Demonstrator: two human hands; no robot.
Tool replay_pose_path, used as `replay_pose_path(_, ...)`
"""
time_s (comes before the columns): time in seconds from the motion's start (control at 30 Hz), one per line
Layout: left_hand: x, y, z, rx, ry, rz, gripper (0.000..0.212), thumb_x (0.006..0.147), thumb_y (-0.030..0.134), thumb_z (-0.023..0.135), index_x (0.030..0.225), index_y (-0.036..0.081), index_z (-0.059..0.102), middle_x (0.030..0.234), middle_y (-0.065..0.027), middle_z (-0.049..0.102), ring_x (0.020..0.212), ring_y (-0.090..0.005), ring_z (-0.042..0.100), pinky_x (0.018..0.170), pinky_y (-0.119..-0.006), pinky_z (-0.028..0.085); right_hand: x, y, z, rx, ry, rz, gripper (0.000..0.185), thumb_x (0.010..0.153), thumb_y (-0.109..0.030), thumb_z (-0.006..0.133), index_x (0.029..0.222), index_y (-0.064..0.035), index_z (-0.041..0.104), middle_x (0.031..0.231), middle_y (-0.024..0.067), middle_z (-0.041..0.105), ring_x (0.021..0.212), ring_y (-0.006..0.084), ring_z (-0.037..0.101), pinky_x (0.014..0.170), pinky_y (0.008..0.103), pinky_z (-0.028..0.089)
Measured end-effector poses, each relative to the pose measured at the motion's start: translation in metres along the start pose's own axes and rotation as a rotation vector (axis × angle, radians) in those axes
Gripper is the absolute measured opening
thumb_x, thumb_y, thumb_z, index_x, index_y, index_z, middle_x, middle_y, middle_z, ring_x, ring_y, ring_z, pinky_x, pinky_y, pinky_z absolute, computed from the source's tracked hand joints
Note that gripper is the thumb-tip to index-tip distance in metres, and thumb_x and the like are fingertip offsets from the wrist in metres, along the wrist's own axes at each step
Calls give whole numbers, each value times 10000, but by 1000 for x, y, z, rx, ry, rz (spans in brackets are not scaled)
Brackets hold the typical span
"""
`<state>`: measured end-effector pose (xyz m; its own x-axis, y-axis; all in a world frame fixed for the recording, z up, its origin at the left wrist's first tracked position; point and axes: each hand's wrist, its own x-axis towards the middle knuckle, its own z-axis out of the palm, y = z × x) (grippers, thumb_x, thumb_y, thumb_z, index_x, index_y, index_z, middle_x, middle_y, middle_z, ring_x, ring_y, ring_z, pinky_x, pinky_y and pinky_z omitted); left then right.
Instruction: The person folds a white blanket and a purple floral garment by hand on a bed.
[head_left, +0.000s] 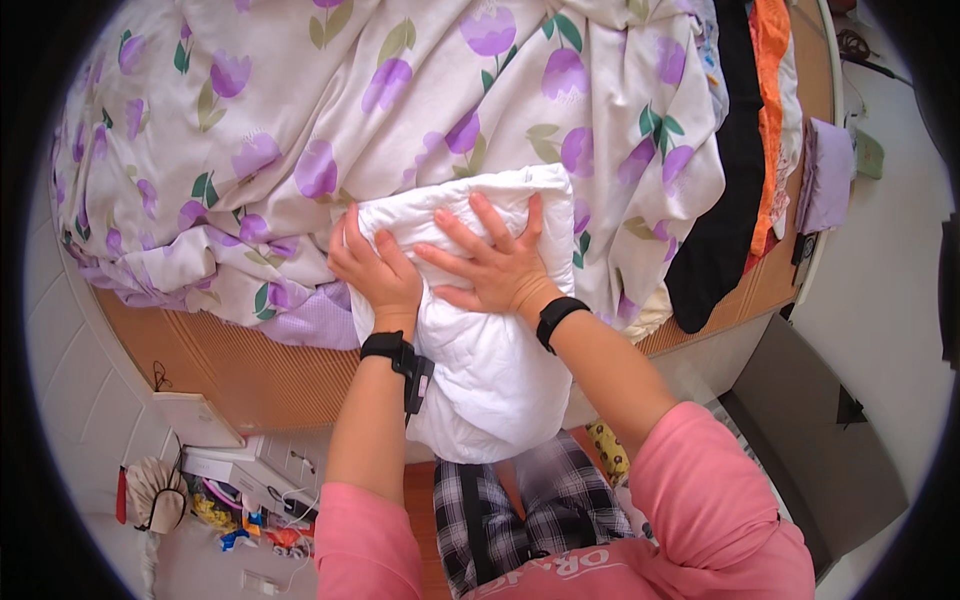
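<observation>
A folded white padded cloth, perhaps a quilt or a garment, lies over the edge of the bed before me. Its near part bulges and hangs down above my lap. My right hand rests flat on its upper face with the fingers spread. My left hand is at the cloth's left edge, its thumb on top; whether the fingers grip the edge cannot be told. Beyond the white cloth, a rumpled bedcover with purple tulips spreads across the bed.
A ribbed tan mat covers the bed. Folded black cloth, orange cloth and lilac cloth lie at the right. Below stands a dark grey chair. White boxes and small items stand at the lower left.
</observation>
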<state>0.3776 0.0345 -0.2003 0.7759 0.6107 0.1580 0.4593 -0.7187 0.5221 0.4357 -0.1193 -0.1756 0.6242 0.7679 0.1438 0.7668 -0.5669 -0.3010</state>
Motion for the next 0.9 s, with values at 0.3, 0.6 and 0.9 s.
replay_pose_path(0.3,5,-8,-4,8,-68,34,451,906,249,453,1331,99,441,1217,-175,414,1088,-351,393,946,-443,279,0,-5,4,-21,-6,12,553,753,-652,484,1266,-446,495,1453,-58,351,1386,262,209,1018,691,-32)
replay_pose_path(0.6,22,-22,-12,-178,-355,-76,436,956,405,374,1389,358,375,1327,-179,314,1140,-407,287,1027,-483,208,1,-35,-36,-100,-146,171,531,810,-563,513,1307,-379,479,1442,-25,358,1386,265,194,999,710,-23)
replay_pose_path(0.9,35,-25,-23,-223,-485,-77,497,942,465,383,1410,302,342,1377,-207,250,1204,-397,258,1044,-490,191,-143,-188,-1,-39,-272,201,537,853,-542,480,1337,-310,464,1458,-42,345,1395,232,174,1016,682,-75)
